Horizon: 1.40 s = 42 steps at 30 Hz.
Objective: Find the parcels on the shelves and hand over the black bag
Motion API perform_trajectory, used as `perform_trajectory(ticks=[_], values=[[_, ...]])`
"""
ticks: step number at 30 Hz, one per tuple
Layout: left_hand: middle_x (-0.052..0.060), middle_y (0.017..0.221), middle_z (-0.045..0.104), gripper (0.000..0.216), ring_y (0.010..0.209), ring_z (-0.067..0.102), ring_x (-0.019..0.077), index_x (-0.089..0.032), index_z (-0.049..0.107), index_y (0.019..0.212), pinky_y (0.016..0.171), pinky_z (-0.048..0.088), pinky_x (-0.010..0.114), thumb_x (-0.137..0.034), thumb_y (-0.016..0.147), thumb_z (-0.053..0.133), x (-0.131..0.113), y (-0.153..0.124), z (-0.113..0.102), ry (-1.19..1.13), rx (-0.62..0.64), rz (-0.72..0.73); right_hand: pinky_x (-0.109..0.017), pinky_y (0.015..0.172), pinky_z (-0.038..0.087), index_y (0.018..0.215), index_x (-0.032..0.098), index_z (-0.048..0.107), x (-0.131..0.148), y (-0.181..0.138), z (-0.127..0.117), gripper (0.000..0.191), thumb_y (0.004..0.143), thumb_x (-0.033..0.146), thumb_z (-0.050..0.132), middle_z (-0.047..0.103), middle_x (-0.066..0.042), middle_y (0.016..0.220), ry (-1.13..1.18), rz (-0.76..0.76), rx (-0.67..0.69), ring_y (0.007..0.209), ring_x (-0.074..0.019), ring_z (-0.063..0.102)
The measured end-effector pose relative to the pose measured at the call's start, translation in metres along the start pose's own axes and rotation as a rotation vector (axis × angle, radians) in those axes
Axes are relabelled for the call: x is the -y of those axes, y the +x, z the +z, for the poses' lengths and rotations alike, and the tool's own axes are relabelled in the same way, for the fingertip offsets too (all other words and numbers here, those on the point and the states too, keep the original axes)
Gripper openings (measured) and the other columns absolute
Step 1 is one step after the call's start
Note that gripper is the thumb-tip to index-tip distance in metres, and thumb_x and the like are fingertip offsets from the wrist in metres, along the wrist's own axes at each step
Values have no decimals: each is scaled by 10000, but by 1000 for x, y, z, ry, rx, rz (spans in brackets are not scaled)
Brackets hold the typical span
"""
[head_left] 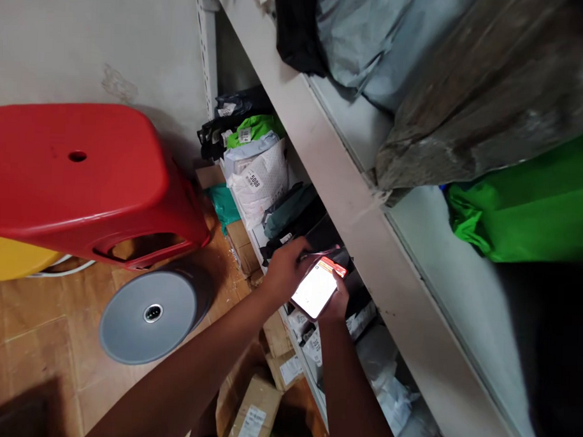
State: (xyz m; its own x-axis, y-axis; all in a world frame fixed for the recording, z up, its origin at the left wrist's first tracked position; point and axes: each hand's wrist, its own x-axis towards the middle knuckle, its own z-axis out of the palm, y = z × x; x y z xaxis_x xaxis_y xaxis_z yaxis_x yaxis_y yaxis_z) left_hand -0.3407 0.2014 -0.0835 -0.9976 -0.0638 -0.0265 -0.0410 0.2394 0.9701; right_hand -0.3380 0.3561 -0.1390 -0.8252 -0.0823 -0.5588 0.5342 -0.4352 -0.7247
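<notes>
My right hand (337,301) grips a phone (316,287) with a bright lit screen, held in front of a lower shelf. Just above the phone, my left hand (285,267) reaches to the shelf and its fingers close on the edge of a dark parcel (325,235). Soft mailer bags fill that shelf: a white one labelled 5008 (260,182), a green one (254,128) and black ones (231,114).
A white shelf edge (363,211) runs diagonally, with grey (369,36), brown (491,91) and green (535,201) bags on the upper level. A red plastic stool (77,173) and a grey disc (149,312) sit on the wooden floor. Cardboard boxes (253,415) lie below.
</notes>
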Motion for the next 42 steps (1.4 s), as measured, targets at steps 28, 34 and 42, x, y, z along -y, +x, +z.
perform_trajectory(ticks=[28, 34, 42], values=[[26, 615, 676, 466, 892, 636, 298, -218, 645, 687, 846, 482, 417, -470, 334, 817, -228, -337, -255, -575, 280, -747, -282, 547, 426, 1240, 94, 470, 45, -530, 122, 760, 563, 379, 661, 691, -108, 752, 384, -33, 232, 636, -211, 601], [39, 635, 683, 333, 864, 642, 279, -233, 635, 681, 822, 490, 381, -456, 461, 746, -276, -353, -210, -446, 640, -624, -310, 573, 426, 1195, 78, 516, 50, -647, 104, 757, 538, 411, 688, 698, -138, 781, 424, -285, 30, 644, -237, 613], [89, 960, 704, 502, 906, 639, 268, -167, 661, 959, 795, 509, 347, -225, 485, 814, -391, -376, -95, -72, 1346, -284, -307, 617, 428, 1220, 75, 490, 21, -780, 51, 760, 543, 356, 692, 701, -139, 780, 523, -563, -201, 677, -233, 623]])
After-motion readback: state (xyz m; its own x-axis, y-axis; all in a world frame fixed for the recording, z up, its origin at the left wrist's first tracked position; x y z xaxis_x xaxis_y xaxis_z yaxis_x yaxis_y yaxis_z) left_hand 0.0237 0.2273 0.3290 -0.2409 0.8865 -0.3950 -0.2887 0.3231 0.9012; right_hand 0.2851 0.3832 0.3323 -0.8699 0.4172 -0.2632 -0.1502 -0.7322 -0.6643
